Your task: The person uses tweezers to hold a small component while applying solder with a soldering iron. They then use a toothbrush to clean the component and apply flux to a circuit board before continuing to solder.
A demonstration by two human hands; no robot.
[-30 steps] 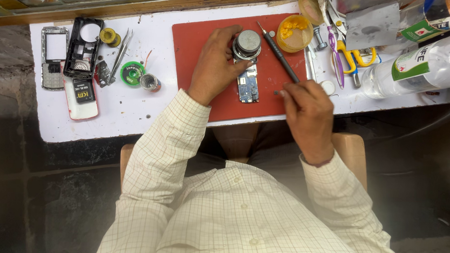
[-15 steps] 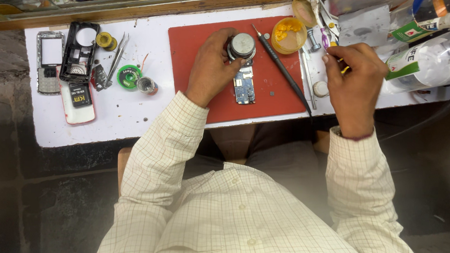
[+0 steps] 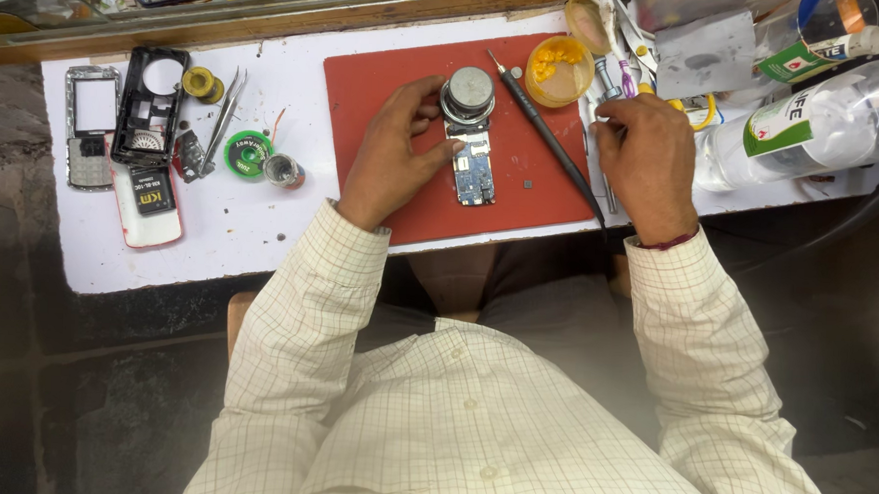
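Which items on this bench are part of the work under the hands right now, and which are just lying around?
In use:
- left hand steadying the blue circuit board
- round metal loupe at the board's top
- red mat
- right hand among the tools at the mat's edge
- black screwdriver

Lying about:
- phone frames
- battery
- tweezers
- green solder reel
- yellow paste tub
- plastic bottle

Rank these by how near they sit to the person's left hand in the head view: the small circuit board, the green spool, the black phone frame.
From the left hand:
1. Circuit board, on the red mat, touching the fingertips on their right.
2. Green spool, on the white table to the hand's left.
3. Black phone frame, farther left, near the table's edge.
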